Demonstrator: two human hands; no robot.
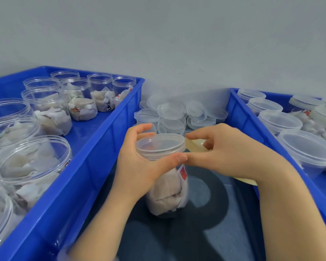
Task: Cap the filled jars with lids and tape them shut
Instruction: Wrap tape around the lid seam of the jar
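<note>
A clear plastic jar (167, 191) filled with white tea bags is held up in the middle of the view, with a clear lid (159, 143) on its mouth. My left hand (137, 166) grips the jar just under the lid, thumb across the front. My right hand (231, 151) pinches a yellowish strip of tape (195, 145) at the lid's right edge, thumb tip meeting my left thumb. A roll of tape (247, 180) shows partly under my right wrist.
A blue bin (105, 147) at left holds several open filled jars (49, 108). A blue bin (241, 117) at right holds several capped jars (305, 147). A pile of loose clear lids (175, 112) lies between the bins against the grey wall.
</note>
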